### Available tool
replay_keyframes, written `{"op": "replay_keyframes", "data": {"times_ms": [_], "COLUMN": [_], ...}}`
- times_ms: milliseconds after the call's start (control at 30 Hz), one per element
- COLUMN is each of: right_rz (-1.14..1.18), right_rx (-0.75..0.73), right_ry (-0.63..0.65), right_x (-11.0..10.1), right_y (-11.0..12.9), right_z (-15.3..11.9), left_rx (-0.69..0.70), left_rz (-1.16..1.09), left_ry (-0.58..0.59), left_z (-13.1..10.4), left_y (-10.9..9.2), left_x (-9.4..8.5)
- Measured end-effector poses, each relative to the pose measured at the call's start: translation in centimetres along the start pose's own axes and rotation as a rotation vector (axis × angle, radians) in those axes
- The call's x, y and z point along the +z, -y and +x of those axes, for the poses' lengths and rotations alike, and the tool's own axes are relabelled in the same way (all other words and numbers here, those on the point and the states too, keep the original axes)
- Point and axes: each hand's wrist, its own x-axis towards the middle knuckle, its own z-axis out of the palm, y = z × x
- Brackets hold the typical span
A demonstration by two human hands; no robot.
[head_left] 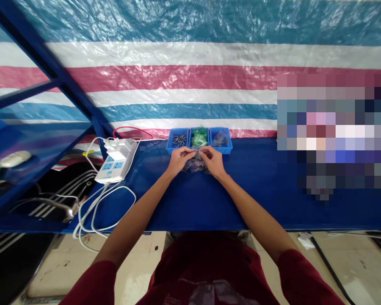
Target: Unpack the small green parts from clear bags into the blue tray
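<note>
Over the blue table, my left hand (pixel 179 161) and my right hand (pixel 213 161) meet fingertip to fingertip. Both pinch what looks like a small clear plastic bag (pixel 197 154); its contents are too small to make out. Just below the fingers lies a pile of small clear bags (pixel 196 165) with dark bits in them, partly hidden by my hands. Behind my hands three blue bins stand side by side. The left bin (pixel 169 147) has loose metal screws or nails (pixel 179 140), the middle one green plastic packets (pixel 199 137), the right one clear packets (pixel 220 138).
A white power strip (pixel 109 169) with plugged-in adapters (pixel 117 149) sits on the left of the table (pixel 193 203), its white cable (pixel 95 212) looped towards the front edge. A blue metal frame (pixel 76 99) rises at left. Striped sheeting (pixel 178 78) hangs behind; a pixelated area covers the right.
</note>
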Motion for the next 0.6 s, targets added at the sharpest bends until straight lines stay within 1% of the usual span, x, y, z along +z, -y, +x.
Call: {"op": "replay_keyframes", "data": {"times_ms": [267, 467, 600], "right_rz": [-0.029, -0.037, -0.058], "right_rx": [0.015, -0.004, 0.004], "right_ry": [0.006, 0.015, 0.021], "right_x": [0.13, 0.04, -0.08], "right_y": [0.02, -0.27, -0.07], "right_z": [-0.05, -0.01, -0.03], "left_rx": [0.005, -0.004, -0.009], "left_rz": [0.043, 0.002, 0.029], "left_ry": [0.043, -0.007, 0.015], "left_z": [-0.16, -0.19, -0.14], "left_y": [-0.29, -0.51, -0.47], "left_x": [-0.19, -0.09, -0.21]}}
